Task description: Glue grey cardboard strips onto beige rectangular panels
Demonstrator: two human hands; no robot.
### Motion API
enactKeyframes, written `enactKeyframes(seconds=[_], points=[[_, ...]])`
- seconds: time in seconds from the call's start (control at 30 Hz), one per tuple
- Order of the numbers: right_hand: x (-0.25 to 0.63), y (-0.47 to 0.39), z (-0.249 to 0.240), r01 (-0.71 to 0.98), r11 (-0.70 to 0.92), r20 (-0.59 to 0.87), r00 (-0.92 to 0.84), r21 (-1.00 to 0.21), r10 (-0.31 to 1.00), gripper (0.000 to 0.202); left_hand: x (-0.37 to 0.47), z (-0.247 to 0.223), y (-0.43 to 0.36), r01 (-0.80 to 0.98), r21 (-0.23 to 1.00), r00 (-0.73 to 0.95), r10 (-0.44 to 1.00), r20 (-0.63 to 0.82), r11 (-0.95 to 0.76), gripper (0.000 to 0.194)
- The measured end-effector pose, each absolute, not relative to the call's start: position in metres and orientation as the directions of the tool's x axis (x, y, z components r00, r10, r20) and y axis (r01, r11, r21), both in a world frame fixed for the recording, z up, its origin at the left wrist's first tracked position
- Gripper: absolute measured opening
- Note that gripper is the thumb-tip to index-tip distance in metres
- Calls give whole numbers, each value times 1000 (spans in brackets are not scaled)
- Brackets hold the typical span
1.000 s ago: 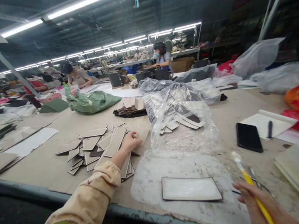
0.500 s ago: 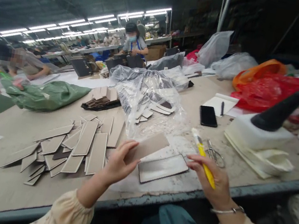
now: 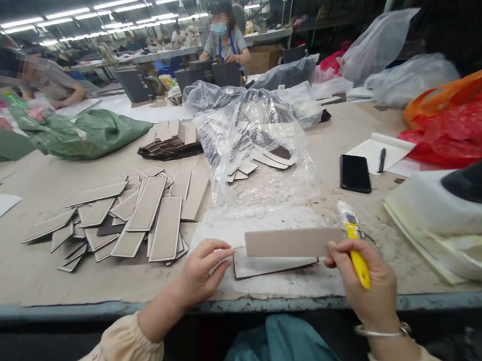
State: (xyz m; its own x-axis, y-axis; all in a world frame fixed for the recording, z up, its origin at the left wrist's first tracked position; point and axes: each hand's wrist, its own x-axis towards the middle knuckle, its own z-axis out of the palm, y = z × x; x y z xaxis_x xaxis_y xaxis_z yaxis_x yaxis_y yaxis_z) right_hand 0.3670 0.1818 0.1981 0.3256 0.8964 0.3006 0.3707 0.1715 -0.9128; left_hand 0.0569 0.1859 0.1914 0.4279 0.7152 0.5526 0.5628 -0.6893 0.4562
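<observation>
My right hand [image 3: 365, 281] grips a yellow-handled paintbrush [image 3: 360, 259], its pale bristles pointing up and away. The same hand pinches the right end of a flat beige strip [image 3: 288, 241]. That strip is held tilted above a white-faced rectangular panel [image 3: 261, 266] with a dark edge, partly hiding it. My left hand [image 3: 205, 270] is beside the left ends of both pieces, fingers curved and slightly apart; whether it touches the panel's corner is unclear. To its left lies a loose heap of beige panels with pale borders [image 3: 143, 210].
A clear plastic bag [image 3: 257, 140] with cut pieces lies beyond my hands, near a stack of beige pieces [image 3: 174, 137]. Rightward are a phone [image 3: 355, 173], notepad [image 3: 380, 149], white container with a black cone [image 3: 453, 207] and red bag [image 3: 480, 131]. A masked co-worker [image 3: 227, 42] sits beyond.
The beige strip has passed from my left hand to my right, moving right over the white-faced panel. My left hand has let go of it. The whole view has shifted slightly.
</observation>
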Motion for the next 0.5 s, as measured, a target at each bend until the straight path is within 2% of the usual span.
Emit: enactKeyframes(seconds=[0.2,0.5], points=[[360,185,191,386,86,190,242,-919,952,21,46,171,176,489,423,605,646,465,-763,30],[354,188,190,435,58,152,185,-899,971,20,49,161,177,480,401,639,625,450,-780,28]])
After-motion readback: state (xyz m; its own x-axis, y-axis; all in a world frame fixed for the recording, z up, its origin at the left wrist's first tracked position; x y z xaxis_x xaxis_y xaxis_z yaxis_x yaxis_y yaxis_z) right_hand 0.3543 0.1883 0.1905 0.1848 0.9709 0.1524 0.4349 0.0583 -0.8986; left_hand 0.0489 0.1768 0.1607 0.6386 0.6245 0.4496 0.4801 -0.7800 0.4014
